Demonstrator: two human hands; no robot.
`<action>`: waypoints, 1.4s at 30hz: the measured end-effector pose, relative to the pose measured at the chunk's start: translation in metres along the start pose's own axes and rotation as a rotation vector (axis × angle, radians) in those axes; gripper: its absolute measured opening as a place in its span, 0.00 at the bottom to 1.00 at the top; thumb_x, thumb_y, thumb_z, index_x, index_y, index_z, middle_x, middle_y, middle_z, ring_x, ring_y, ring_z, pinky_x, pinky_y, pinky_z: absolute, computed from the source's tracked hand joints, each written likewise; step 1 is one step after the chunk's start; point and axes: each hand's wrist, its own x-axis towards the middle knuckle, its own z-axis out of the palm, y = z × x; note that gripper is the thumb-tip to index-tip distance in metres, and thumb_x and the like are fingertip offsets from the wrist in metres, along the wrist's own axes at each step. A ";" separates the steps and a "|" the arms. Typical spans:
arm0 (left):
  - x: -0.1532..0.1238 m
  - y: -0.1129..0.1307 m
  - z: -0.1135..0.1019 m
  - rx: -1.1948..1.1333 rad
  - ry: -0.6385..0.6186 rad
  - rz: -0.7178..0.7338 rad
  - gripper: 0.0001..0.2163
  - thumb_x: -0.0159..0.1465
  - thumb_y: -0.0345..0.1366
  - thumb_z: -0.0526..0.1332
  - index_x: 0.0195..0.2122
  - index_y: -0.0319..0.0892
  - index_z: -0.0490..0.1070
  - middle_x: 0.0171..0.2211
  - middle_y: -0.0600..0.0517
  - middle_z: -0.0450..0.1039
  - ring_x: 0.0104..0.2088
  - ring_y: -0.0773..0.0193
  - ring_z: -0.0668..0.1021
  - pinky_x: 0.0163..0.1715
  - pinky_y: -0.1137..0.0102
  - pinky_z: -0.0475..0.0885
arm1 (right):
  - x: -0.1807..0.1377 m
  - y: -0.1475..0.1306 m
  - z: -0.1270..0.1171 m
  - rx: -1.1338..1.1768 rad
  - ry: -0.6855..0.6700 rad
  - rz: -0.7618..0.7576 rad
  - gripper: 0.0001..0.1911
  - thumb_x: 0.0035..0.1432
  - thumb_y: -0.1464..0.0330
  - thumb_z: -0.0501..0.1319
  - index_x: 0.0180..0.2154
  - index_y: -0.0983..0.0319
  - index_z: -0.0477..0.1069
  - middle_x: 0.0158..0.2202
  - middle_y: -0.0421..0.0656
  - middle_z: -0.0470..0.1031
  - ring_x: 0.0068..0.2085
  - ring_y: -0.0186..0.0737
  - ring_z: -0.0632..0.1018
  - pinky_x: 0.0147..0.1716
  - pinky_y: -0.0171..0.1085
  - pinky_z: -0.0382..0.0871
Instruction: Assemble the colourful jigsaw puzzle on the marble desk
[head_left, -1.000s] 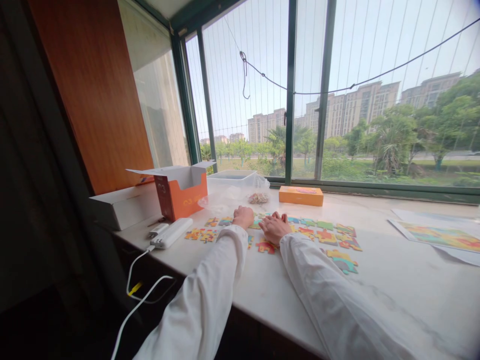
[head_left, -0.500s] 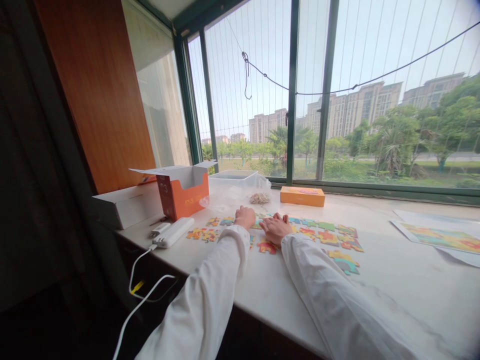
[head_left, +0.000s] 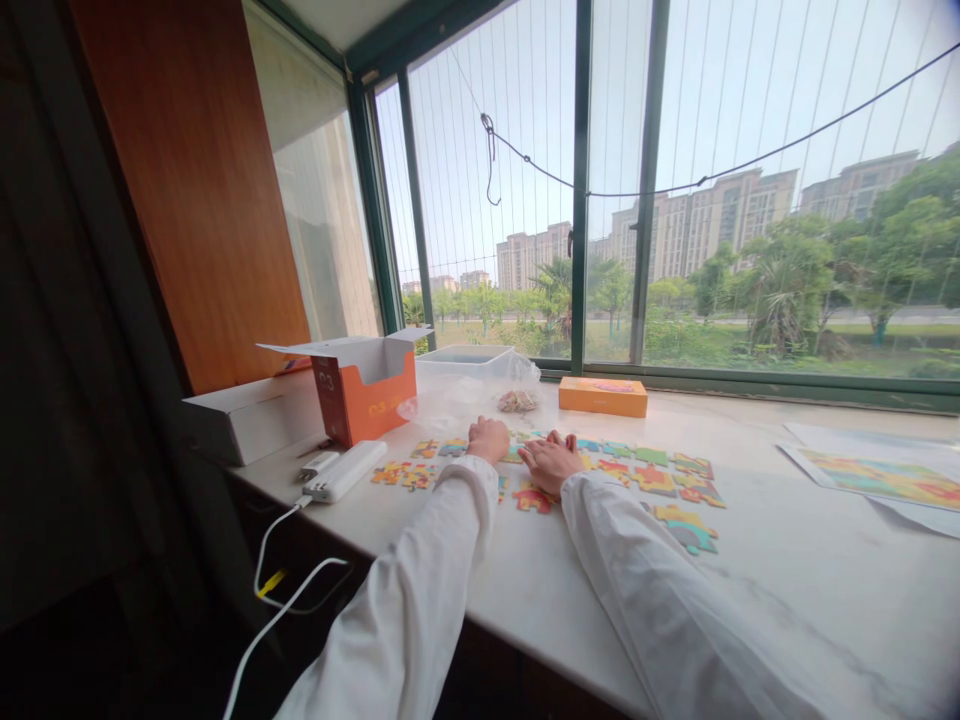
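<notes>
Both my arms in white sleeves reach across a pale marble sill. My left hand is curled into a loose fist on colourful jigsaw pieces; what its fingers hold is hidden. My right hand lies beside it, fingers stretched forward and flat over the pieces. More loose pieces lie to the left and a joined pair to the right.
An open orange box and a white box stand at the left. A white power bank with cable lies near the edge. A clear plastic bag, a flat orange box and a printed picture sheet are farther off.
</notes>
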 end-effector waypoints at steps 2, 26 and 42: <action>0.000 -0.001 0.000 -0.001 0.003 -0.004 0.14 0.61 0.36 0.58 0.47 0.44 0.76 0.49 0.40 0.75 0.59 0.48 0.67 0.55 0.59 0.65 | 0.000 0.001 0.001 0.007 0.006 -0.008 0.25 0.69 0.55 0.40 0.52 0.52 0.71 0.56 0.43 0.73 0.60 0.49 0.62 0.57 0.57 0.46; -0.002 -0.001 -0.006 -0.065 0.045 0.038 0.15 0.62 0.31 0.55 0.48 0.43 0.76 0.53 0.41 0.73 0.58 0.50 0.68 0.54 0.60 0.66 | -0.031 0.041 -0.098 -0.119 0.204 0.142 0.20 0.67 0.61 0.47 0.47 0.58 0.74 0.52 0.47 0.76 0.52 0.46 0.72 0.49 0.43 0.58; 0.009 -0.002 -0.006 -0.112 0.086 0.061 0.19 0.60 0.32 0.57 0.53 0.44 0.75 0.53 0.43 0.73 0.57 0.50 0.68 0.54 0.60 0.66 | -0.144 0.186 -0.111 -0.294 0.233 0.229 0.18 0.63 0.60 0.50 0.41 0.55 0.77 0.44 0.43 0.79 0.41 0.44 0.78 0.43 0.42 0.65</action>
